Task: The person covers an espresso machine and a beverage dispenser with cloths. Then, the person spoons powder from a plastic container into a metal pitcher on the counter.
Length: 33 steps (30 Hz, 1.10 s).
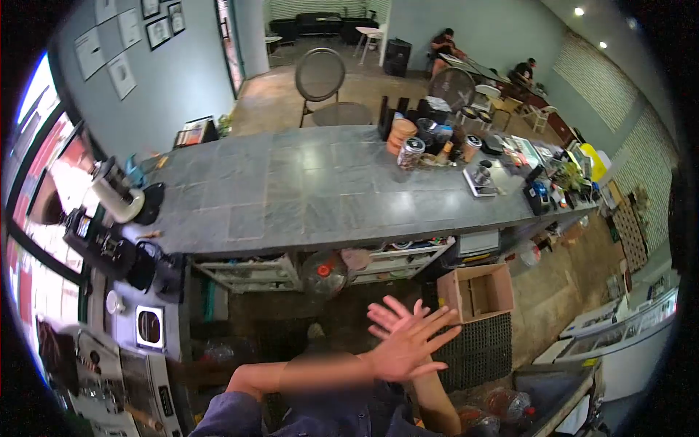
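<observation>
At the far left, a pale machine [116, 195] is stood at the end of the grey tiled counter [284, 189], presumably so that it is reached from the working side. Farther right, a clear jug with a red cap [322, 275] is tucked under the counter between white shelves [251, 273], likely so that the walkway is not blocked. In the middle, the left hand [408, 351] is crossed over the right hand [392, 316]. The fingers of both are stretched and spread apart; nothing is seen gripped, and whether the palms are pressed together cannot be told. By this open pose, it is suggested that no load is being borne. Just beyond and to the right, an open-topped box [446, 295] is set on the floor beside a black perforated mat [477, 353], perhaps to be within reach. Above it, a flat scale-like device [479, 191] is placed near the counter's front edge, probably for easy access.
</observation>
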Tool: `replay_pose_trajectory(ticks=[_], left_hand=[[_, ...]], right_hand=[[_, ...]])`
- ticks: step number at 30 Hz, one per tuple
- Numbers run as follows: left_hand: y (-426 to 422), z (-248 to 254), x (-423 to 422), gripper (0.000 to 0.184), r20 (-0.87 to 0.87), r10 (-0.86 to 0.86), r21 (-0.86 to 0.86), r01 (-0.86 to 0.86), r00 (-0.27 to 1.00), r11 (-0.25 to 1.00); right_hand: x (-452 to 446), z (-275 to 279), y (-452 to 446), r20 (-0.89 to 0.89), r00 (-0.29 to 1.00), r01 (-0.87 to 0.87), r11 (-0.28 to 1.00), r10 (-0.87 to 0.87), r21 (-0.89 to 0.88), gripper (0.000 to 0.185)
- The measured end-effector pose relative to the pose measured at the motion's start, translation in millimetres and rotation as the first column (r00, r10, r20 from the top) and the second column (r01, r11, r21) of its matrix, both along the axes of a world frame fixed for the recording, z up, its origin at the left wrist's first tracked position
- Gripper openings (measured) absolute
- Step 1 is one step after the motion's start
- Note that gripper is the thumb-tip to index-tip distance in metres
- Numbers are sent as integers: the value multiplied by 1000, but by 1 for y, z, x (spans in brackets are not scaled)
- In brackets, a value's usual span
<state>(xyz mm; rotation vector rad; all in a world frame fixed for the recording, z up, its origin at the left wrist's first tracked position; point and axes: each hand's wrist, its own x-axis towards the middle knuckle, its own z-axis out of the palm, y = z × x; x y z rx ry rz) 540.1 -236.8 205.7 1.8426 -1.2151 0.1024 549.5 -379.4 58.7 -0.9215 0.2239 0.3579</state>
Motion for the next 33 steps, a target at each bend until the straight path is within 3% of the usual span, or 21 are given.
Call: replay_pose_trajectory(ticks=[1,2,3,4,6,7,8,10,11,13,14,16,18,20,23,25,26,29,30,32,33], left_hand=[[-2,-45,26,76,95,-45,59,40,994,997],[-1,-81,51,78,187,-94,121,72,978,990],[-3,-94,70,80,146,-118,61,110,982,992],[-1,-98,86,80,150,-150,65,142,977,988],[2,-106,117,76,184,112,380,-176,977,908],[3,-110,134,66,193,206,328,-261,959,908],[4,-125,152,66,195,172,329,-229,966,916],[-2,-166,193,44,-160,367,316,-305,916,898],[-5,-173,219,44,-154,347,300,-290,925,909],[-7,-177,264,23,-332,358,77,-353,873,932],[-11,-179,281,23,-338,346,80,-339,875,937],[-18,-172,317,17,-386,350,88,-344,853,935],[-24,-176,346,16,-428,318,107,-302,846,947],[-34,-189,374,17,-347,310,89,-298,885,951],[-54,-219,406,19,-340,370,156,-336,865,929],[-71,-228,418,17,-249,468,184,-433,848,882],[-82,-229,424,17,-144,549,201,-519,823,831],[-111,-233,431,29,-152,695,336,-624,703,705],[-119,-232,432,29,-147,712,348,-638,686,687],[-134,-233,429,44,-106,771,474,-650,628,595],[-141,-229,431,44,-107,791,486,-662,602,570]], right_hand=[[4,-6,-4,91,989,-137,967,120,213,94],[14,10,-3,81,990,-136,947,118,292,95],[25,28,-2,68,991,-134,920,117,368,96],[40,67,0,-63,998,20,948,1,318,95],[62,58,-41,-175,984,143,650,-17,746,96],[76,87,-41,-114,990,121,914,-83,387,89],[87,83,-52,-114,972,226,953,-206,204,73],[112,62,-78,0,877,481,876,-481,-32,48],[126,47,-104,18,866,499,866,-499,-38,48],[151,31,-146,28,835,548,835,-550,59,29],[167,27,-154,22,827,560,827,-562,55,29],[220,49,-155,94,654,721,580,-751,-378,29],[268,38,-180,106,630,736,548,-769,-398,29],[314,26,-214,253,665,731,541,-703,-417,27],[394,5,-277,311,653,722,444,-690,-531,33],[450,-28,-332,494,649,701,203,-578,-684,57],[472,-25,-348,488,667,691,223,-564,-687,57],[531,-20,-389,509,783,558,44,-356,-829,101],[548,-27,-401,501,794,553,67,-345,-831,101],[574,-45,-420,521,842,513,-94,-136,-853,105],[584,-52,-425,595,801,594,-28,-73,-804,99]])
